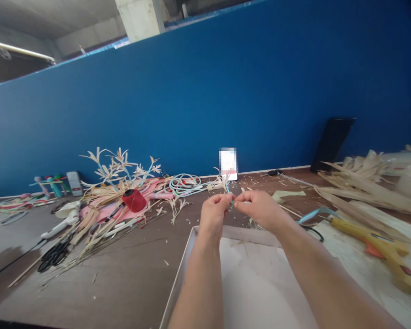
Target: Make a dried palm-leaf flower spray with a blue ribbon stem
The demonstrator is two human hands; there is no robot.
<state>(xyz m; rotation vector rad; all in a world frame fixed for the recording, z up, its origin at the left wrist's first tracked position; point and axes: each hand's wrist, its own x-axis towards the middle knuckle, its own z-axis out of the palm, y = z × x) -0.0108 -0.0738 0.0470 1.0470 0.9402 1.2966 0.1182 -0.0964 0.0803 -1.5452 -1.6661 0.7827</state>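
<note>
Over the far edge of a shallow white box (195,256), my two hands meet at the fingertips. My left hand (215,211) is closed in a pinch on a small husk flower (226,182), whose pale petals and light blue stem stick up above the fingers. Close against it, my right hand (260,209) pinches a thin light blue strip (242,202) beside the stem. Fingers cover much of the stem and strip. A light blue ribbon (317,213) curves out beyond my right forearm; whether it joins the pinched strip is hidden.
On the left lie finished husk flowers (118,167), a red cone-shaped spool (134,200), black scissors (55,252) and coiled blue cord (185,183). A yellow glue gun (376,246) and dry husks (366,176) lie right. A lit phone (228,163) leans on the blue partition (192,100).
</note>
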